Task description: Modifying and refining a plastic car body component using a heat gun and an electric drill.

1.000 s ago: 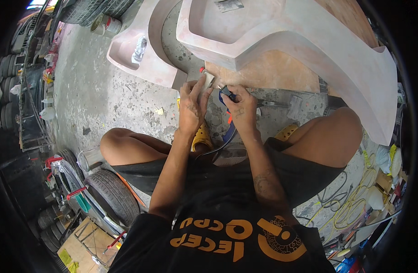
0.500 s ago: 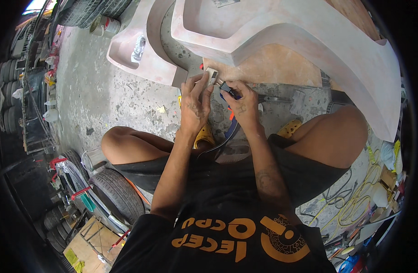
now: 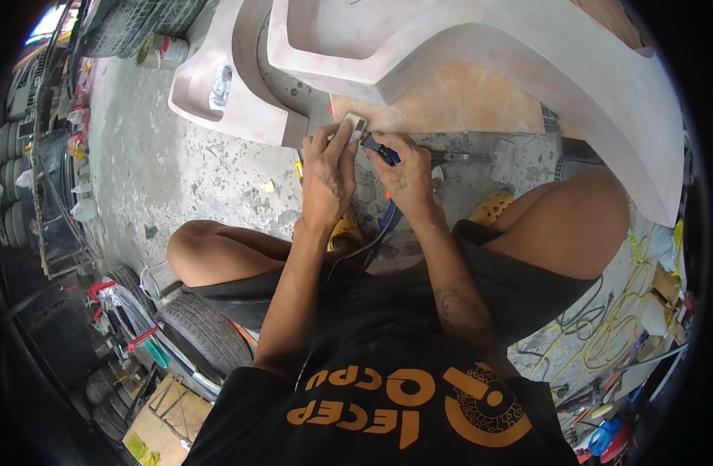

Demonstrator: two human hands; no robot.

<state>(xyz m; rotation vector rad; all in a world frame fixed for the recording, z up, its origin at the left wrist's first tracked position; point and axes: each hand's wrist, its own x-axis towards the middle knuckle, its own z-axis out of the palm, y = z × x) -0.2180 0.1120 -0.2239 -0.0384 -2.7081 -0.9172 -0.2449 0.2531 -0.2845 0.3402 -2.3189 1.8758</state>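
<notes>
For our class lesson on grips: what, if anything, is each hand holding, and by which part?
The left hand holds a white socket by its near end; the right hand holds a dark plug by its body.

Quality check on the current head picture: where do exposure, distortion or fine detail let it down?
Head view: the bright patch at upper left is blown out, while the stacked tyres at far left look dim; head view: the fisheye leaves curved black corners; head view: the black plug beside the white block shows no clear prongs.
</notes>
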